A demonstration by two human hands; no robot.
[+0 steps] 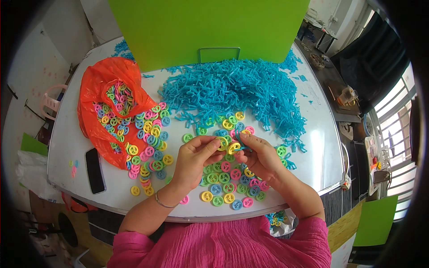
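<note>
Above the middle of the table my two hands work close together. My left hand pinches a small yellow plastic wheel between thumb and fingers. In the fingertips of my right hand is a blue plastic piece, with a second yellow wheel against it; whether the two are joined I cannot tell. Beneath and around my hands lie many small spoked wheels in pink, green, blue and yellow. Just beyond is a big heap of thin blue plastic pieces.
An open red plastic bag spills more wheels at the left. Near it lies a black phone. A green board with a metal handle rises behind the heap. Below the white table's near edge, a bag holds blue pieces with wheels.
</note>
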